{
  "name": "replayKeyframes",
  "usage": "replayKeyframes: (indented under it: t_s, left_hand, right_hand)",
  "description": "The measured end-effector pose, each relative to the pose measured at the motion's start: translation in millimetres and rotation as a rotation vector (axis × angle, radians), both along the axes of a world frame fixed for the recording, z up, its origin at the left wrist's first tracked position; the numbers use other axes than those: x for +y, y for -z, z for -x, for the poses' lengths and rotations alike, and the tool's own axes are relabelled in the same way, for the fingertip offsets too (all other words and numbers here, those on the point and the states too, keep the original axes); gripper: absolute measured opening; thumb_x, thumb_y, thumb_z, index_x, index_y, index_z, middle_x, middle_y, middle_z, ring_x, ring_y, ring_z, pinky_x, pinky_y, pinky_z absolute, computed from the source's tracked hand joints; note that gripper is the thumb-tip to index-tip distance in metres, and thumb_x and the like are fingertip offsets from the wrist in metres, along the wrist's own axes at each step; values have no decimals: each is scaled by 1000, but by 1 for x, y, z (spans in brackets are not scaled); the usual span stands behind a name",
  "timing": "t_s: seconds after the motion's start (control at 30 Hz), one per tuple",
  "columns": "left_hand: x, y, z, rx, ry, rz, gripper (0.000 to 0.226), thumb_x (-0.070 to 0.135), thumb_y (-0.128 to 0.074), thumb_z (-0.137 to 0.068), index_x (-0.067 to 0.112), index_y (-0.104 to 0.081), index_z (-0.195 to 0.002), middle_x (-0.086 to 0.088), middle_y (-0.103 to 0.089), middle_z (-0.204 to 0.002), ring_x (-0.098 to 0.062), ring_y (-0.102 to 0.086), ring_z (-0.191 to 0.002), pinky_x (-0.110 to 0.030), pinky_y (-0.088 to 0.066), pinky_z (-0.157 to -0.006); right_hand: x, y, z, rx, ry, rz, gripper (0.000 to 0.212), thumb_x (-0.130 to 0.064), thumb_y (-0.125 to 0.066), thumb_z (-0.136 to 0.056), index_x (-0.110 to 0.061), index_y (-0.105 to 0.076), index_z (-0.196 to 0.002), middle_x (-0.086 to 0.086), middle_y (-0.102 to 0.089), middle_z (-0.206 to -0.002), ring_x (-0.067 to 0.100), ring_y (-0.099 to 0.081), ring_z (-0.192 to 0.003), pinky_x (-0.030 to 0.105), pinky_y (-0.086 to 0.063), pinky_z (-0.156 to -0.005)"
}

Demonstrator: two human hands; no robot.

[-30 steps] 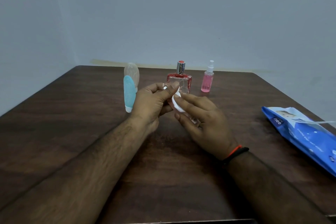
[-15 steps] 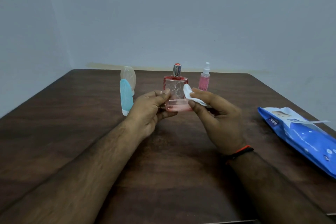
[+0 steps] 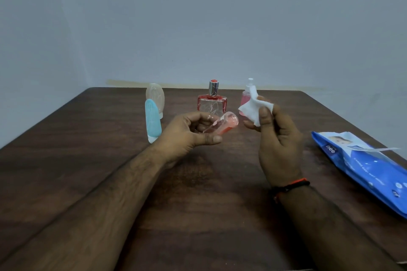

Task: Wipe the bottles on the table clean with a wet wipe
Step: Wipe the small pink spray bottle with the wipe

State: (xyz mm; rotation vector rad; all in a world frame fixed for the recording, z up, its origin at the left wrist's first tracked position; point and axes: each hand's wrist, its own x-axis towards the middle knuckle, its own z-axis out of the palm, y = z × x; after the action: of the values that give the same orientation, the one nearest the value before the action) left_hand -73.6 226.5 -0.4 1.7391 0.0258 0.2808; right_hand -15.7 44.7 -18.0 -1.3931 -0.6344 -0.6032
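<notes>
Spanning the view, the table holds the wipe pack at right and four standing bottles, perfume bottle among them; the left hand grips a small pink bottle, tilted in the air; the right hand pinches the wipe, just apart from it; wet plastic may slip and topple the perfume bottle behind.

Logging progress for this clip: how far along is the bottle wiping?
Nothing looks finished. In hand: left hand holds a small pink bottle, right hand pinches the wipe, apart. On the table: perfume bottle, blue tube, clear tube, spray bottle.
</notes>
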Motion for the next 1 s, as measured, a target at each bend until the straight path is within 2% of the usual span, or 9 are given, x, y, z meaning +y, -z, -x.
replayKeyframes:
  t_s: [0.07,0.13,0.2,0.3,0.4,0.57,0.7,0.8,1.0]
  left_hand:
    - [1,0,0,4,-12,6,52,18,-85,-52,21,-74,-103,-8,-72,-103,-25,-65,-98,-32,-57,-91]
    - [0,1,-1,-6,-15,10,50,17,-86,-53,21,-74,-101,-9,-72,-103,-29,-66,-102,-36,-57,-93]
    - [-2,2,-1,-40,-16,36,50,14,-84,-54,16,-73,-102,-11,-73,-103,-24,-68,-98,-30,-59,-86]
    - [-4,3,-2,-65,-23,57,42,5,-84,-60,19,-73,-98,2,-76,-89,-11,-71,-86,-22,-58,-73]
    - [-5,5,-2,-79,-39,72,40,-6,-81,-67,19,-72,-97,9,-75,-81,-3,-70,-78,-22,-57,-70]
    - [-2,5,-4,-88,-77,34,40,-3,-82,-67,18,-73,-100,9,-76,-87,-3,-70,-82,-22,-58,-76]
    - [-1,-1,-5,-105,-80,48,40,5,-83,-65,16,-73,-101,7,-75,-86,-1,-68,-78,-18,-56,-69]
    - [-2,-2,-6,-104,-86,-3,40,15,-85,-60,24,-73,-98,12,-75,-86,0,-68,-81,-21,-58,-74]
    - [-3,3,-7,-104,-75,-99,39,7,-85,-69,30,-71,-98,15,-75,-84,1,-68,-78,-17,-56,-74]
  right_hand:
    - [0,1,4,-120,63,123,28,-12,-52,-101,-9,-65,-127,-1,-72,-112,8,-70,-99,18,-55,-83]
    - [2,2,6,-242,87,285,32,-4,-55,-99,-11,-62,-130,2,-69,-123,9,-66,-112,19,-52,-93]
    - [3,3,6,-324,39,419,38,1,-54,-98,-10,-60,-134,2,-62,-136,10,-56,-128,28,-48,-105]
    - [4,3,5,-414,78,513,41,-1,-55,-98,-11,-57,-138,1,-56,-143,9,-49,-136,30,-43,-110]
    - [4,3,6,-472,133,526,41,0,-59,-96,-10,-59,-135,1,-57,-142,13,-52,-132,29,-42,-109]
    - [2,3,6,-423,161,454,28,1,-59,-94,-8,-71,-118,-1,-67,-126,13,-61,-119,28,-48,-102]
    - [-1,3,6,-333,283,346,30,5,-54,-93,-9,-69,-115,-6,-67,-110,13,-65,-103,27,-52,-88]
    - [-1,3,3,-313,318,289,31,6,-51,-94,-3,-67,-120,5,-69,-119,12,-62,-112,19,-47,-97]
    - [4,5,6,-363,102,467,38,3,-57,-96,-6,-62,-132,5,-59,-139,12,-53,-132,24,-41,-111]
